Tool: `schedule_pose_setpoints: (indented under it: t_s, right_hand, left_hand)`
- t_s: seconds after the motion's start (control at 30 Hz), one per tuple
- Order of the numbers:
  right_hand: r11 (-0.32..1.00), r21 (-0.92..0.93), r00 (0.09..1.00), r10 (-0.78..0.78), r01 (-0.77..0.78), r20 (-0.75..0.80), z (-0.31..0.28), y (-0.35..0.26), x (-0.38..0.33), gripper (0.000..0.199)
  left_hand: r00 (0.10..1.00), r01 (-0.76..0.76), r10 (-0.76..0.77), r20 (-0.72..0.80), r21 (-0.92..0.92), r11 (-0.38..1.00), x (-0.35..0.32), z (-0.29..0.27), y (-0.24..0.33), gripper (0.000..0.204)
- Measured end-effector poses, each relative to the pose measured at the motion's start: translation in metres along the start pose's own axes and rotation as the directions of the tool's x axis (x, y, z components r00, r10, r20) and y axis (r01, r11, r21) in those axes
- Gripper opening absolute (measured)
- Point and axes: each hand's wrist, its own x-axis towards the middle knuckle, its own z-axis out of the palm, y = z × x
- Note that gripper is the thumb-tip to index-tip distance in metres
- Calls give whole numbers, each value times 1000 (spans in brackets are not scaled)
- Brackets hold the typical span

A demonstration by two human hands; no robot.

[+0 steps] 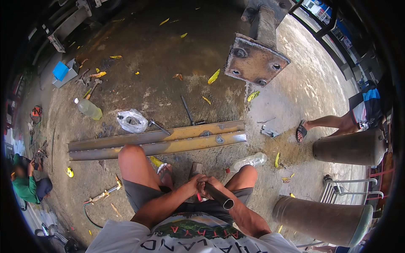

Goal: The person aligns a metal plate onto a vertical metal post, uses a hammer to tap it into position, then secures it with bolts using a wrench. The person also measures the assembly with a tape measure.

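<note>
Both hands are closed one beside the other in front of my lap, between my bent knees. My left hand [194, 184] wraps round a dark metal pipe [220, 197], whose hollow end points toward the lower right. My right hand [211, 187] grips the same pipe. A blocky steel hammer head [195, 169] shows just beyond my fingers; whether the pipe is its handle, I cannot tell. Something red peeks out below the hands. Past my knees lie two long rusty steel bars [168, 143] side by side, with a hammer [160, 127] resting against their far edge.
A rusty bolted plate on a post [257, 59] juts in ahead. Gas cylinders [350, 147] lie at right, near another person's sandalled foot [302, 131]. At left are a cutting torch [104, 194], a tape measure [69, 172], a plastic bottle [88, 109] and a crouching person [27, 181].
</note>
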Motion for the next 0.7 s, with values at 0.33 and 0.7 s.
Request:
schedule_pose_setpoints:
  t_s: [0.33,0.7]
  right_hand:
    - [268,-495,499,-756,826,423,185,-2,-104,17]
    - [774,-380,858,-499,506,126,83,-41,-35,7]
  left_hand:
    - [800,-500,595,76,634,590,-163,272,138,37]
    - [930,-211,320,-183,446,870,-50,149,104,28]
